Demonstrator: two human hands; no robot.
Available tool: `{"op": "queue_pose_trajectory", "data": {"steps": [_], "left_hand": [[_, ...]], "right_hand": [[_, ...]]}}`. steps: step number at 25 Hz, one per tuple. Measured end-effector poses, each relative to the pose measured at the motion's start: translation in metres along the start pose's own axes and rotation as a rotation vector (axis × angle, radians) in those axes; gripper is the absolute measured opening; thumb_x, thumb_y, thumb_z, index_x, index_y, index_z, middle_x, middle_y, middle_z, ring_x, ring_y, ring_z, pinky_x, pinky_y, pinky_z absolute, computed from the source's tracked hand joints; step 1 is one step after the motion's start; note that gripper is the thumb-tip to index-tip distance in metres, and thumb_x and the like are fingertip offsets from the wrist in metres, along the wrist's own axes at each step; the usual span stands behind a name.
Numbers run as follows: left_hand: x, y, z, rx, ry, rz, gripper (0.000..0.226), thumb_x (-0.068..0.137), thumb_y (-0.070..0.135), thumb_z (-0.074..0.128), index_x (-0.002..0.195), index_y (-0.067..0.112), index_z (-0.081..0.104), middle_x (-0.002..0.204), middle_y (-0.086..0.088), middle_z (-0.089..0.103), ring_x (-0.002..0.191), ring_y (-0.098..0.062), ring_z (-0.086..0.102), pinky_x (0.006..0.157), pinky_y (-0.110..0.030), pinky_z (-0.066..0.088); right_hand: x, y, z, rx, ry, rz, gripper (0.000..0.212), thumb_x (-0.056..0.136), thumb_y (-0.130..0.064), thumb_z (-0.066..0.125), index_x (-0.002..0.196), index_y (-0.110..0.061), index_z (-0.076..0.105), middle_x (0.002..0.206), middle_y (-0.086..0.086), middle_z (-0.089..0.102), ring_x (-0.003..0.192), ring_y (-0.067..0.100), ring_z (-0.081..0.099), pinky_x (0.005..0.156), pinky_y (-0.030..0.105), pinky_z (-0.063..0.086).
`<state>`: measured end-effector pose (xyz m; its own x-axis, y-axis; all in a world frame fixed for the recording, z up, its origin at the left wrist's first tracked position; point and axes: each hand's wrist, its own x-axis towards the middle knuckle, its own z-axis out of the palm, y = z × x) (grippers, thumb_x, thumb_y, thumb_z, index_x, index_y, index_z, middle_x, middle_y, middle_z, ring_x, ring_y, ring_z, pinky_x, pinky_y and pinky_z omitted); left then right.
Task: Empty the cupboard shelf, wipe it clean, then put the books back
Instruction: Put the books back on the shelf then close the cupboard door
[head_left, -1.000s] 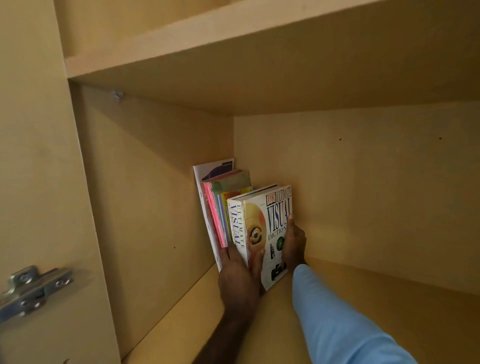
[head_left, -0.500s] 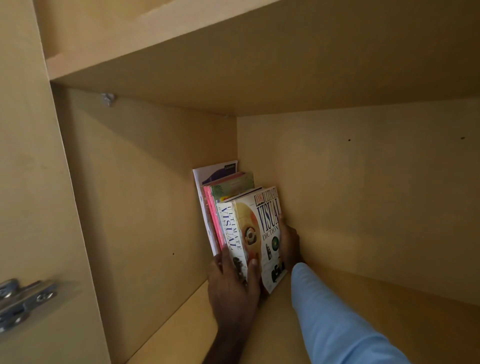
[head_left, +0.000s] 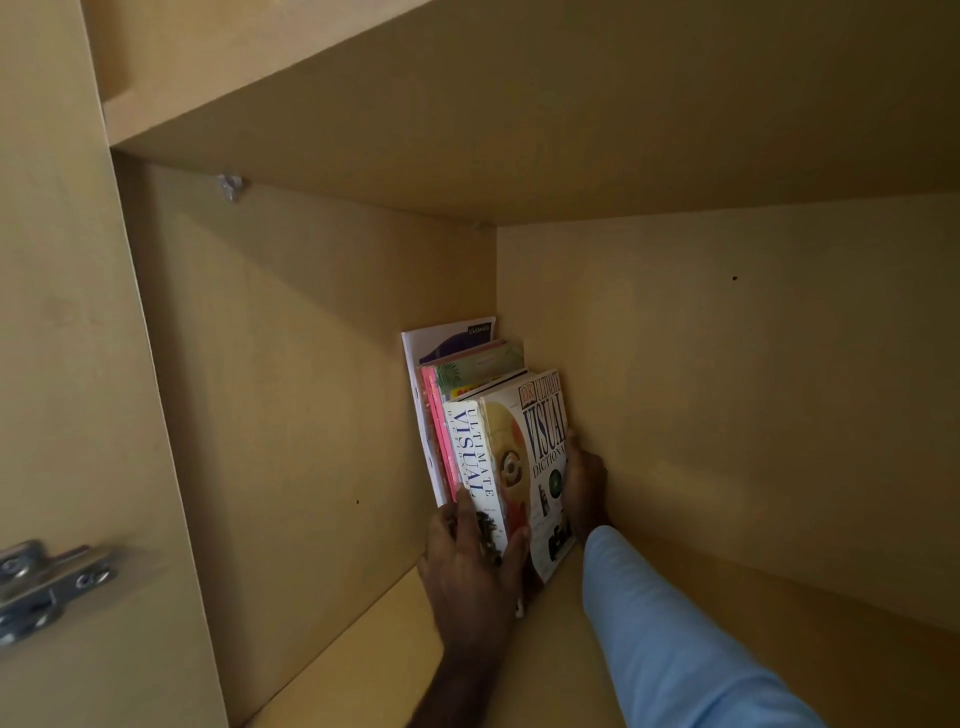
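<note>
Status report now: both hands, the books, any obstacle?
Left hand grips dictionary spine. Right hand holds its far side. Books upright in shelf corner. No obstacle seen.

Books standing in the back left corner of the cupboard shelf (head_left: 363, 649).

A thick white dictionary (head_left: 511, 467), spine out and cover showing a face, stands upright at the right end of the row. Left of it stand thin books (head_left: 441, 415) with pink, green and white covers, the outermost against the side wall. All rest on the pale wooden shelf.
</note>
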<state>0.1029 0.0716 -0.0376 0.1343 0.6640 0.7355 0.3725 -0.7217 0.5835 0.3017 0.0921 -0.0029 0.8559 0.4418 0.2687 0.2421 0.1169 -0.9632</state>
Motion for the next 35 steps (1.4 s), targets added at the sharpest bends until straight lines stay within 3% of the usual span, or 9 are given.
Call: {"op": "queue_pose_trajectory", "data": {"steps": [4, 7, 10, 17, 20, 22, 27, 31, 35], "left_hand": [[-0.001, -0.002, -0.001, -0.004, -0.025, 0.003, 0.083, 0.084, 0.068, 0.051, 0.148, 0.016, 0.041, 0.125, -0.011, 0.054, 0.108, -0.031, 0.060, 0.088, -0.046, 0.049], [-0.002, -0.001, -0.006, -0.062, -0.052, 0.002, 0.086, 0.085, 0.069, 0.052, 0.151, 0.017, 0.037, 0.129, -0.011, 0.051, 0.111, -0.030, 0.058, 0.088, -0.048, 0.053], [-0.006, -0.001, -0.012, -0.176, -0.064, -0.012, 0.083, 0.088, 0.063, 0.050, 0.154, 0.015, 0.036, 0.131, -0.012, 0.050, 0.116, -0.029, 0.056, 0.090, -0.048, 0.054], [-0.010, -0.003, -0.021, -0.297, -0.116, -0.043, 0.065, 0.093, 0.038, 0.051, 0.150, 0.008, 0.044, 0.128, -0.016, 0.053, 0.118, -0.029, 0.056, 0.098, -0.034, 0.047], [-0.007, -0.013, -0.025, -0.343, -0.196, -0.029, 0.055, 0.097, 0.013, 0.049, 0.152, 0.012, 0.042, 0.117, -0.015, 0.053, 0.108, -0.028, 0.058, 0.094, -0.032, 0.046], [-0.004, -0.020, -0.026, -0.332, -0.234, -0.026, 0.057, 0.097, 0.002, 0.051, 0.152, 0.014, 0.042, 0.110, -0.016, 0.055, 0.102, -0.029, 0.058, 0.092, -0.036, 0.048], [-0.006, -0.026, -0.024, -0.336, -0.286, -0.035, 0.056, 0.096, 0.001, 0.056, 0.150, 0.013, 0.044, 0.112, -0.017, 0.058, 0.105, -0.031, 0.059, 0.095, -0.036, 0.049], [-0.006, -0.027, -0.025, -0.337, -0.293, -0.030, 0.057, 0.096, 0.001, 0.057, 0.150, 0.012, 0.044, 0.117, -0.017, 0.059, 0.109, -0.030, 0.060, 0.094, -0.024, 0.042], [-0.009, -0.020, -0.031, -0.311, -0.331, -0.023, 0.059, 0.099, 0.007, 0.054, 0.155, 0.012, 0.036, 0.133, -0.018, 0.053, 0.122, -0.029, 0.055, 0.103, -0.027, 0.040]], "right_hand": [[-0.016, -0.001, -0.001, -0.196, 0.139, -0.198, 0.054, 0.107, -0.045, 0.033, 0.069, -0.015, 0.059, 0.067, 0.001, 0.063, 0.061, 0.021, 0.060, 0.058, 0.032, 0.045], [-0.028, 0.001, -0.004, -0.337, 0.279, -0.278, 0.051, 0.102, -0.045, 0.028, 0.096, -0.010, 0.065, 0.091, 0.009, 0.067, 0.084, 0.030, 0.062, 0.072, 0.036, 0.047], [-0.062, 0.003, -0.001, -0.484, 0.356, -0.265, 0.030, 0.101, -0.034, 0.043, 0.115, -0.013, 0.060, 0.112, 0.012, 0.062, 0.103, 0.034, 0.058, 0.086, 0.044, 0.048], [-0.126, -0.011, -0.011, -0.309, 0.030, -0.071, 0.047, 0.100, -0.047, 0.050, 0.140, -0.024, 0.051, 0.137, 0.010, 0.052, 0.129, 0.031, 0.048, 0.108, 0.040, 0.039], [-0.145, -0.014, -0.025, -0.288, -0.147, -0.176, 0.069, 0.088, -0.062, 0.060, 0.147, -0.030, 0.043, 0.148, 0.000, 0.044, 0.138, 0.018, 0.040, 0.113, 0.035, 0.033], [-0.155, -0.011, -0.029, -0.311, -0.234, -0.235, 0.082, 0.083, -0.057, 0.071, 0.152, -0.031, 0.036, 0.154, -0.009, 0.040, 0.141, 0.008, 0.034, 0.116, 0.032, 0.030], [-0.164, -0.001, -0.020, -0.351, -0.216, -0.260, 0.085, 0.088, -0.043, 0.073, 0.158, -0.033, 0.026, 0.162, -0.010, 0.032, 0.150, 0.011, 0.028, 0.123, 0.038, 0.028], [-0.167, 0.001, -0.015, -0.375, -0.223, -0.238, 0.081, 0.093, -0.036, 0.067, 0.159, -0.038, 0.020, 0.165, -0.010, 0.026, 0.153, 0.015, 0.021, 0.124, 0.038, 0.023], [-0.167, 0.007, -0.011, -0.416, -0.247, -0.225, 0.081, 0.097, -0.041, 0.059, 0.159, -0.044, 0.007, 0.169, -0.003, 0.016, 0.156, 0.018, 0.011, 0.124, 0.049, 0.023]]}}
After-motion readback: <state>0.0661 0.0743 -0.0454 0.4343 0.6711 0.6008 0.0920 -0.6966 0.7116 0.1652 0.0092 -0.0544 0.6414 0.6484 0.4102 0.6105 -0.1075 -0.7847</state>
